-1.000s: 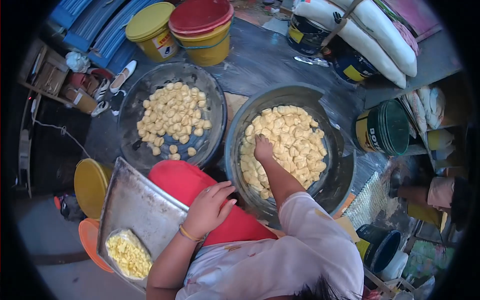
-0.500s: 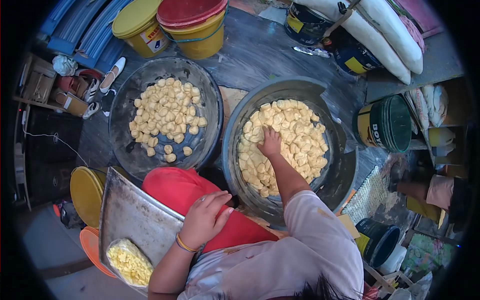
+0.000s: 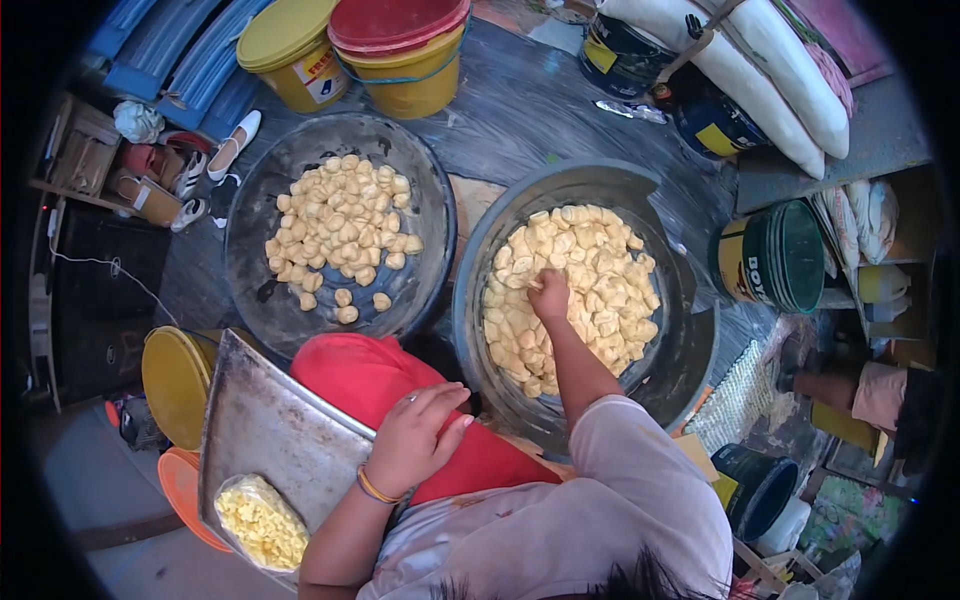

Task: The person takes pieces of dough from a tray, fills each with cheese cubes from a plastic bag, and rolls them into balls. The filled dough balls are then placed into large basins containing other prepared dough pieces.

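Note:
My right hand [image 3: 549, 297] reaches into the right-hand dark tub [image 3: 470, 290], its fingers closed on a piece of dough [image 3: 533, 285] at the top of the pile. Many pale dough pieces [image 3: 600, 290] fill the middle of that tub, packed close and overlapping. My left hand [image 3: 418, 440] lies with its fingers stretched out over my red-clad leg [image 3: 350, 370], holding nothing. A second dark basin [image 3: 270, 180] on the left has a looser heap of rounded dough balls [image 3: 335, 220], with a few lying apart near its front.
A worn metal tray [image 3: 290, 430] beside my left arm bears a plastic bag of yellow chunks [image 3: 262, 520]. Yellow buckets [image 3: 405, 85] stand behind the left basin. A green bucket [image 3: 765, 255] stands right of the tub; another person's leg [image 3: 830, 388] shows at the far right.
My right hand has gone from lying spread on the dough to closing on a piece. The whole view has shifted slightly; my left hand stays on my leg.

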### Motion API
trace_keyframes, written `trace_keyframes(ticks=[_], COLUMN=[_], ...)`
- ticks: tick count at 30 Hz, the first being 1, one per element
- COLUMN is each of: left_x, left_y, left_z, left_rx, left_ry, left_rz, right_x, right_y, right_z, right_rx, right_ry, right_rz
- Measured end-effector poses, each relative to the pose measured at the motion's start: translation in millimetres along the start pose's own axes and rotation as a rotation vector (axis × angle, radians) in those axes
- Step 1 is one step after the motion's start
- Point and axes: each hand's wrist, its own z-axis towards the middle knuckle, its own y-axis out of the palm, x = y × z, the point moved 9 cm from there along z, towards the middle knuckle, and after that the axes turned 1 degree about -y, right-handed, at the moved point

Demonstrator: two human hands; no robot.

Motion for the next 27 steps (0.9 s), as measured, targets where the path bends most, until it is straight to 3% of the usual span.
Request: trace_keyframes(ticks=[2, 3, 4, 6, 7, 9, 10, 12, 13, 15, 20, 22, 23, 25, 26, 27], left_x=[0, 0, 0, 0, 0, 0, 0, 2, 3, 5, 6, 5, 4, 2, 2, 1], left_y=[-2, -2, -2, -2, -1, 0, 1, 1, 1, 0, -2, -2, -2, -1, 0, 1], left_z=[0, -1, -1, -2, -1, -1, -1, -1, -1, -1, 0, 0, 0, 1, 1, 1], left_rx=[0.006, 0.002, 0.0, -0.005, -0.007, -0.014, -0.017, -0.015, -0.011, -0.012, -0.013, -0.007, -0.002, -0.014, -0.019, -0.027], left_ry=[0.003, -0.002, -0.006, -0.01, -0.006, 0.006, 0.015, 0.022, 0.029, 0.025, 0.011, 0.01, 0.007, 0.004, 0.007, 0.003], left_rz=[-0.002, -0.005, -0.009, -0.006, -0.002, 0.005, 0.01, 0.008, 0.007, 0.007, -0.011, -0.025, -0.027, -0.023, -0.025, -0.027], right_x=[38, 39, 43, 85, 87, 61, 57, 14, 3, -10, 11, 73, 67, 80, 84, 73], right_y=[21, -7, -9, 1, 3, 5, 7, 14, 17, 41, 60, 98, 84, 49, 45, 56], right_z=[-12, -11, -10, -33, -33, -9, -6, 4, 5, 0, 3, -5, 2, 0, 4, 19], right_rx=[-0.166, 0.158, 0.155, 0.352, 0.355, 0.018, 0.021, -0.068, -0.068, -0.282, -0.244, -0.013, -0.017, 0.455, 0.461, 0.138], right_ry=[0.456, 0.371, 0.368, 0.804, 0.807, 0.44, 0.441, 0.164, 0.163, 0.278, 0.356, 0.713, 0.709, 0.938, 0.941, 0.879], right_rz=[0.488, 0.539, 0.541, 1.053, 1.052, 0.536, 0.536, 0.156, 0.158, 0.15, 0.14, 0.975, 0.973, 1.407, 1.404, 1.422])
